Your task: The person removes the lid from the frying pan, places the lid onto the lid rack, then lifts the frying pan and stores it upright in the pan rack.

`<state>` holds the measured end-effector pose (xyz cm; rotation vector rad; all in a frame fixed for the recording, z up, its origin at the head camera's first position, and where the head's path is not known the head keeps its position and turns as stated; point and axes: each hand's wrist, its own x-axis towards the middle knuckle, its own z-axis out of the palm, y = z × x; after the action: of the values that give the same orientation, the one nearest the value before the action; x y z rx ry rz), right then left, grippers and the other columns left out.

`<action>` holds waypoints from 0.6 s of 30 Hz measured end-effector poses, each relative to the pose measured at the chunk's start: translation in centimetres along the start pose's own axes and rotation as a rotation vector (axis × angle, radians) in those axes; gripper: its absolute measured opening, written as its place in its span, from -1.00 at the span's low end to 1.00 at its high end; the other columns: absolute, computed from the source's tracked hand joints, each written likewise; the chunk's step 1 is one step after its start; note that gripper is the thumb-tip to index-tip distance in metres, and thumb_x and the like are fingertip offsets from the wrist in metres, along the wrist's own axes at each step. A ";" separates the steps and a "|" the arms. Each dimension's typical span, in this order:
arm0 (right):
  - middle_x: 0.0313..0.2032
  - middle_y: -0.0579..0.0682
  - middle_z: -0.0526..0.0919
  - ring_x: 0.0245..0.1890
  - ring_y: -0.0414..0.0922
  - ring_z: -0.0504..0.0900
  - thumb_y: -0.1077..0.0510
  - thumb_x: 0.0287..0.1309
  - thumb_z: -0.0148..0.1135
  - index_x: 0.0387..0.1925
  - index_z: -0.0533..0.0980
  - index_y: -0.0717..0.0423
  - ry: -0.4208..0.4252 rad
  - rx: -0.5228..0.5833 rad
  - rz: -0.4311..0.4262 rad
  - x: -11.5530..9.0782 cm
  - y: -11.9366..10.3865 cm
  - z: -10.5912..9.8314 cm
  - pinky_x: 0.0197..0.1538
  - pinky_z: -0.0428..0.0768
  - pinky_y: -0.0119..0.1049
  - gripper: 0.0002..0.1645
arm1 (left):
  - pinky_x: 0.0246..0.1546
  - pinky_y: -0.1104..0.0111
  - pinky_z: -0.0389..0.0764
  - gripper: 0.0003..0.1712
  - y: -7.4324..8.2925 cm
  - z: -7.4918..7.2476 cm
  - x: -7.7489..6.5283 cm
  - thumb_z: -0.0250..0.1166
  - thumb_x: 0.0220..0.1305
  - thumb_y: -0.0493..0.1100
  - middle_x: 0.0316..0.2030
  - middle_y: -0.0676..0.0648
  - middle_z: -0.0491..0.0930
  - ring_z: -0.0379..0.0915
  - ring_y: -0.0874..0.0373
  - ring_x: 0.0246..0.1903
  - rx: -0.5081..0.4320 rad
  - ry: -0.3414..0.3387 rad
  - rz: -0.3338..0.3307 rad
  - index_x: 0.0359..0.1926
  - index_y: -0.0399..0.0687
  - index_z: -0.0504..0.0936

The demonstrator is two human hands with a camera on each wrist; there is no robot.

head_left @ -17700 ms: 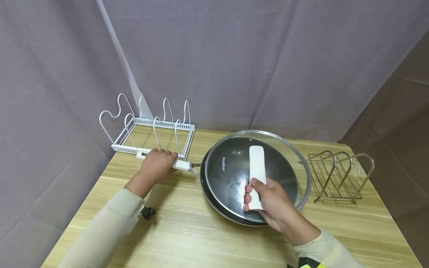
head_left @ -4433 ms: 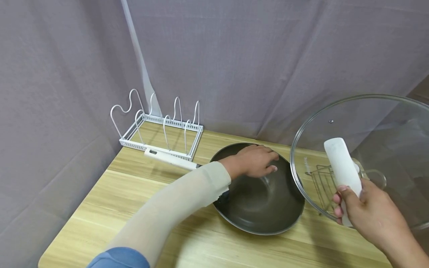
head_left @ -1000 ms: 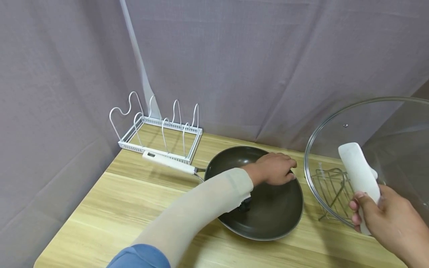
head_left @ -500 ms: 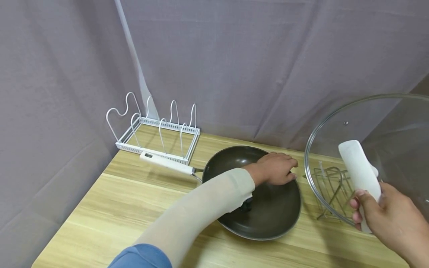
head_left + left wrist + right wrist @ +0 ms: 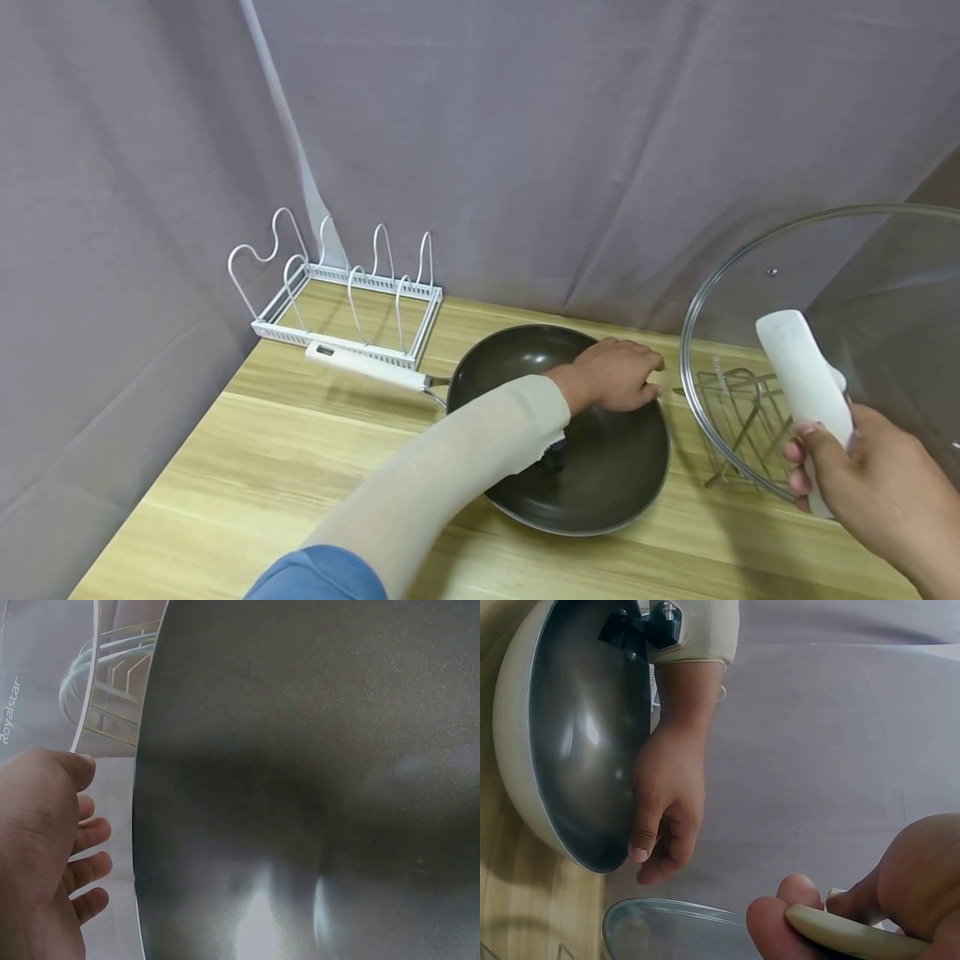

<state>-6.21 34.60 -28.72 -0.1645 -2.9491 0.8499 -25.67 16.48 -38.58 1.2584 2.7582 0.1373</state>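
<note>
A dark frying pan (image 5: 592, 492) with a white handle (image 5: 367, 367) sits on the wooden table, its bowl facing up. Over the pan's far right side hovers my left hand (image 5: 615, 375), its fingers loosely bent and holding nothing. In the left wrist view those fingers (image 5: 90, 866) stand apart from the pan's edge, and the thumb overlaps the lid's rim. At the right, my right hand (image 5: 873, 475) grips the white handle (image 5: 802, 367) of a large glass lid (image 5: 772, 308), held raised and tilted. The right wrist view shows the lid's rim (image 5: 682, 903) below the left hand.
A white rack (image 5: 281, 334) with several upright wire loops stands at the back left, the pan handle's end by its front rail. Through the lid shows a small metal wire rack (image 5: 750, 417) at the right. A grey curtain (image 5: 525, 167) hangs behind the table.
Since the oldest frame, the lid has come off the pan to the right, and my left hand has left the pan's handle for above the pan. Over the last second, the hands barely move.
</note>
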 end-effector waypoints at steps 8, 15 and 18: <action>-0.38 0.07 0.61 -0.54 -0.15 0.60 0.02 0.62 -0.18 0.02 0.32 0.44 0.002 -0.006 0.014 0.1 0.2 -0.1 -0.53 0.55 -0.28 -0.53 | 0.43 0.34 0.10 -0.43 -0.4 0.4 0.4 -0.02 0.55 0.30 0.37 0.31 0.35 0.17 0.36 0.40 0.027 0.008 0.008 0.46 0.35 0.34; -0.40 0.08 0.62 -0.57 -0.15 0.60 0.05 0.61 -0.17 0.02 0.33 0.49 0.032 0.014 0.022 0.1 0.5 -0.1 -0.54 0.56 -0.27 -0.53 | 0.43 0.35 0.07 -0.43 0.1 0.3 0.6 -0.02 0.54 0.30 0.38 0.32 0.34 0.15 0.36 0.41 0.023 -0.002 0.022 0.46 0.36 0.34; -0.41 0.07 0.62 -0.58 -0.14 0.60 0.05 0.61 -0.16 0.03 0.33 0.49 0.044 0.014 0.021 0.1 0.7 -0.1 -0.54 0.55 -0.28 -0.52 | 0.44 0.35 0.05 -0.43 0.2 0.5 0.8 -0.03 0.54 0.31 0.39 0.32 0.32 0.12 0.36 0.43 0.023 -0.013 0.014 0.46 0.38 0.33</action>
<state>-6.28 35.24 -29.05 -0.2107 -2.9048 0.8581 -25.98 17.22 -39.14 1.2799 2.7485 0.0979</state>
